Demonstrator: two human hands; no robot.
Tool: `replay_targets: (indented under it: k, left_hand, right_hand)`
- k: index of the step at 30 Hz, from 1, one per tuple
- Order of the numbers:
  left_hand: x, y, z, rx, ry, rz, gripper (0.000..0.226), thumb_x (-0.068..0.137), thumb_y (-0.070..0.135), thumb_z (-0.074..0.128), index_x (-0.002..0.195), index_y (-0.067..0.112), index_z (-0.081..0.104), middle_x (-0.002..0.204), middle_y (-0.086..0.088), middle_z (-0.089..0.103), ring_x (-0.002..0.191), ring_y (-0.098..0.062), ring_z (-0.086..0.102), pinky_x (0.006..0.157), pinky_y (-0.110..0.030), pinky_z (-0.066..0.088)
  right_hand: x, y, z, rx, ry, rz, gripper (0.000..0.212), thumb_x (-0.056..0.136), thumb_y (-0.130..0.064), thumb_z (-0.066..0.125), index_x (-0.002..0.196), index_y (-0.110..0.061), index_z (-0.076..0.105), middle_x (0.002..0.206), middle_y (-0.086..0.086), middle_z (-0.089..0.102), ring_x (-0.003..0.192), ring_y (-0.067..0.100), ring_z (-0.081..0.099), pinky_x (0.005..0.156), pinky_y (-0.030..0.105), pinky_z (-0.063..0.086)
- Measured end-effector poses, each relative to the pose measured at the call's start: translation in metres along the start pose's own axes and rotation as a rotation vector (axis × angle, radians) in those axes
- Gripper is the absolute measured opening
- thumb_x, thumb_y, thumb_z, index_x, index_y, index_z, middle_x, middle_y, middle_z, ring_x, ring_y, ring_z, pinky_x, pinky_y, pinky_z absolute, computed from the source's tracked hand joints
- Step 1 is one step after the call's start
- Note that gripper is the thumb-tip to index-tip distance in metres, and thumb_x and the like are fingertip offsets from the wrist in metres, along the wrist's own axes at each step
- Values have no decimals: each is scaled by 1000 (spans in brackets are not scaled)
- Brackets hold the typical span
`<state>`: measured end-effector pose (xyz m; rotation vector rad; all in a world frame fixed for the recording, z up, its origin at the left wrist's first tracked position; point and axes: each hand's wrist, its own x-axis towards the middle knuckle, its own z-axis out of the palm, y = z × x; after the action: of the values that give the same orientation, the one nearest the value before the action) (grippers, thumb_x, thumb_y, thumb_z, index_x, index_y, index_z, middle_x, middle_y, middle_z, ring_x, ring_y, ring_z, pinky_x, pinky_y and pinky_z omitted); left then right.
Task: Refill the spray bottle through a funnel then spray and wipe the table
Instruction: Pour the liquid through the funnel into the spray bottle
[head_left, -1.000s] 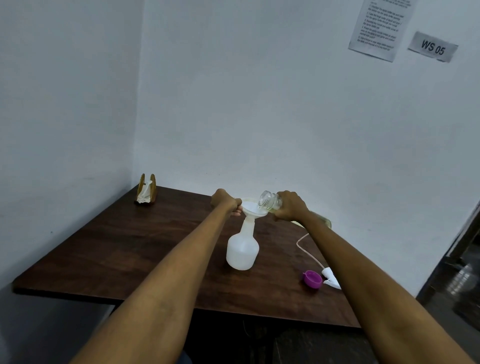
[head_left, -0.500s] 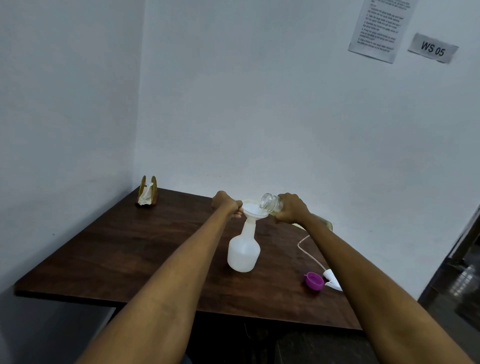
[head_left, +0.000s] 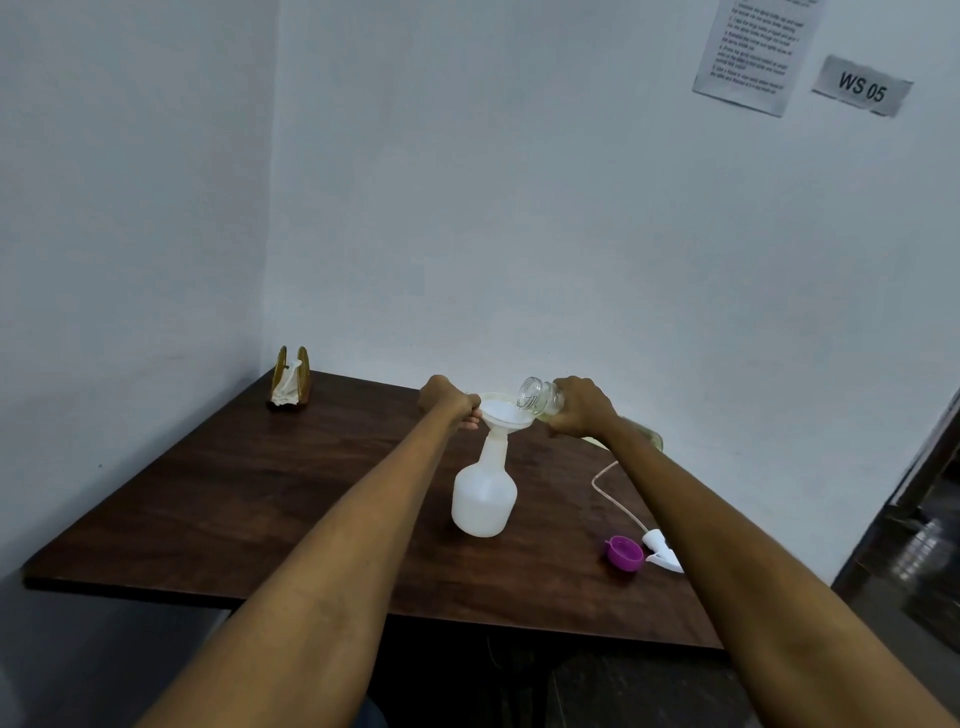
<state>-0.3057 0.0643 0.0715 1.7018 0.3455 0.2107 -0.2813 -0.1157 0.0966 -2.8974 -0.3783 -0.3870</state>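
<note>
A white translucent spray bottle (head_left: 484, 493) stands upright mid-table on the dark wooden table (head_left: 218, 499), with a white funnel (head_left: 504, 411) in its neck. My left hand (head_left: 447, 400) grips the funnel's left rim. My right hand (head_left: 582, 405) holds a clear refill bottle (head_left: 540, 400) tipped on its side, its open mouth over the funnel bowl. The bottle's rear end shows pale yellowish behind my right forearm. The white spray head (head_left: 661, 552) with its thin tube lies on the table at the right, beside a purple cap (head_left: 623, 554).
A wooden napkin holder (head_left: 292, 379) with white tissue stands at the table's back left corner. White walls close the left and back sides. A printed sheet (head_left: 753, 52) and a "WS 05" label (head_left: 862, 85) hang on the wall. A dark floor opening lies at the far right.
The refill bottle's mouth has risen slightly over the funnel. Both hands stay in the same places; the view shifted a little.
</note>
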Motion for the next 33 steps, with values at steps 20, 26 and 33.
replay_targets:
  k: [20, 26, 33]
  left_hand:
    - [0, -1, -1, 7, 15, 9, 22, 88, 4, 63, 69, -5, 58, 58, -10, 58, 20, -4, 47, 37, -18, 49]
    - [1, -2, -1, -1, 16, 6, 13, 88, 4, 63, 79, -5, 61, 63, -11, 61, 21, -5, 47, 43, -19, 52]
    - [0, -2, -1, -4, 4, -3, 27, 88, 2, 61, 62, -2, 54, 57, -9, 56, 20, -4, 46, 40, -18, 50]
  right_hand:
    - [-1, -2, -1, -4, -14, 11, 21, 73, -15, 69, 80, -10, 50, 95, 14, 67, 92, 33, 61, 63, 28, 37]
    - [-1, -2, -1, -12, -16, 5, 22, 77, -21, 67, 77, -11, 47, 92, 14, 69, 91, 33, 61, 64, 28, 39]
    - [-4, -3, -2, -2, -29, 2, 31, 76, -27, 68, 68, -13, 43, 89, 13, 64, 83, 31, 56, 63, 28, 34]
